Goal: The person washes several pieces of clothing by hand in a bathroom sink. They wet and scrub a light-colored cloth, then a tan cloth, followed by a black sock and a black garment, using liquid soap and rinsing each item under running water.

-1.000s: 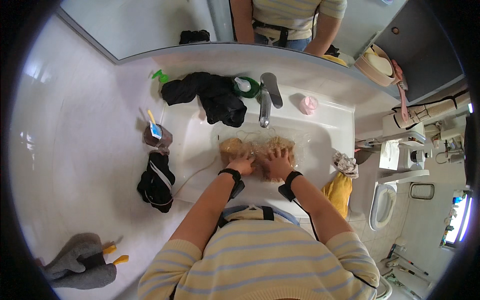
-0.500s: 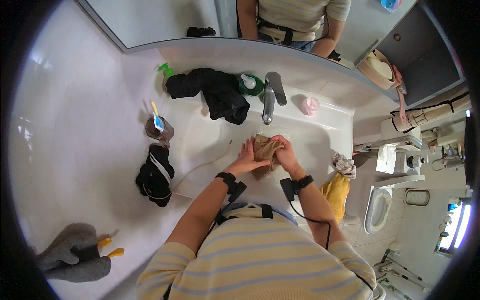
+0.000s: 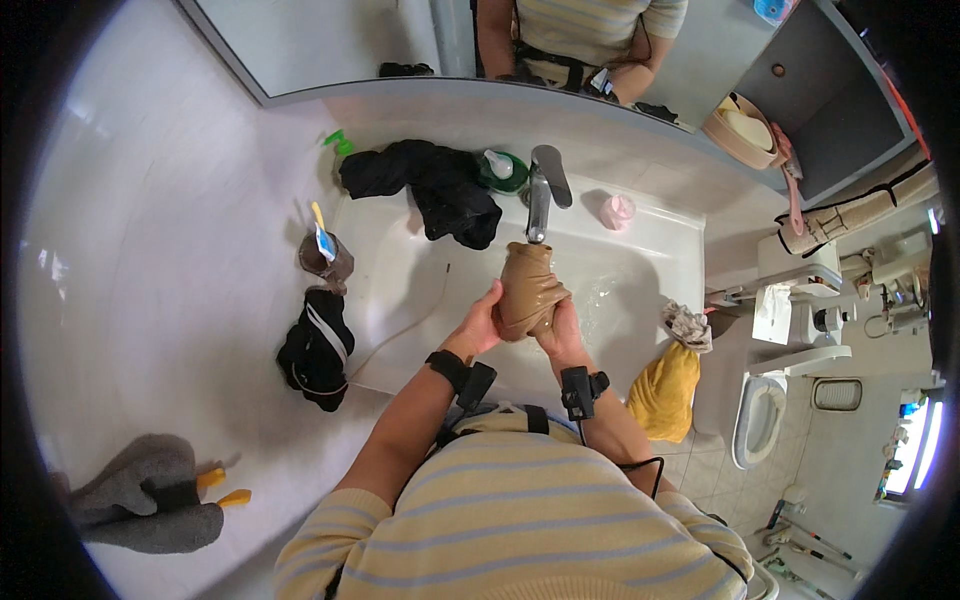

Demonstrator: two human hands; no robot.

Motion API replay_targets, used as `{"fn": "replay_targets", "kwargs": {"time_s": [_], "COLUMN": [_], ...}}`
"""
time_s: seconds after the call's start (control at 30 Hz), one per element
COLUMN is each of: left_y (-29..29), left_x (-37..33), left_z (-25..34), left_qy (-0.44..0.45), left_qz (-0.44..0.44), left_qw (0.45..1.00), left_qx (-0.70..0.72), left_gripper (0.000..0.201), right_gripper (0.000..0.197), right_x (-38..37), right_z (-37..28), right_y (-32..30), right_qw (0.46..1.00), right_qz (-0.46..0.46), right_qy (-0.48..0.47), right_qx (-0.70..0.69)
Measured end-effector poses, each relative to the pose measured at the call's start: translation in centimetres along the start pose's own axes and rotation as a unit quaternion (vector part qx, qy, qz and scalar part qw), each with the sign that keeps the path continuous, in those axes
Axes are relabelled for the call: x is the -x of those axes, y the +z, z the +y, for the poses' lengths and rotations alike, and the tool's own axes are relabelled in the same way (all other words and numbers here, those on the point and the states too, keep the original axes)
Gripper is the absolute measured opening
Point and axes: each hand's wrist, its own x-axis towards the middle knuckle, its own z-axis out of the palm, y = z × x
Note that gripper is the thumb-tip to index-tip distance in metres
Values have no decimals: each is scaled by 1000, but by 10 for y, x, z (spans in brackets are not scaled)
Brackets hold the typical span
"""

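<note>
A wet, shiny brown cloth point(image 3: 530, 292) bulges under the spout of the chrome faucet point(image 3: 538, 210), its upper end right at the outlet. My left hand point(image 3: 480, 325) grips its left side, and my right hand point(image 3: 564, 335) holds its lower right side. Fingers of both hands are partly hidden behind the cloth. Below them lies the white sink basin point(image 3: 610, 375), with splashes of water to the right of the cloth.
Black garments point(image 3: 425, 185) lie on the sink's back left rim, beside a green pump bottle point(image 3: 508, 178). A pink container point(image 3: 617, 211) stands right of the faucet. On the left are a toothbrush cup point(image 3: 325, 258) and black-and-white cloth point(image 3: 316, 350); a yellow cloth point(image 3: 664, 395) hangs right.
Both hands have lifted the brown cloth from the basin up to the faucet outlet. It was crumpled low in the sink and now bulges out, smooth and glossy.
</note>
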Motion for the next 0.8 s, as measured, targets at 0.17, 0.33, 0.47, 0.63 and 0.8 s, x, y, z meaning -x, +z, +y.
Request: {"fn": "replay_targets", "kwargs": {"time_s": [0.17, 0.33, 0.47, 0.63, 0.8], "left_y": [4, 0, 7, 42, 48], "left_x": [-7, -23, -18, -8, -9], "left_z": [2, -13, 0, 11, 20], "left_qy": [44, 108, 115, 101, 42], "left_qz": [21, 121, 96, 43, 11], "left_qw": [998, 986, 989, 992, 999], "left_qx": [42, 44, -1, -67, -21], "left_gripper": [57, 49, 50, 52, 50], "right_gripper": [29, 36, 56, 62, 56], "right_x": [10, 24, 62, 51, 42], "right_z": [-10, -36, -54, -27, -11], "right_y": [6, -10, 9, 32, 43], "right_qw": [972, 884, 975, 985, 989], "right_qz": [71, 69, 25, 17, 21], "right_qy": [-114, -89, 73, 60, 6], "right_qx": [195, 454, 210, 164, 146]}}
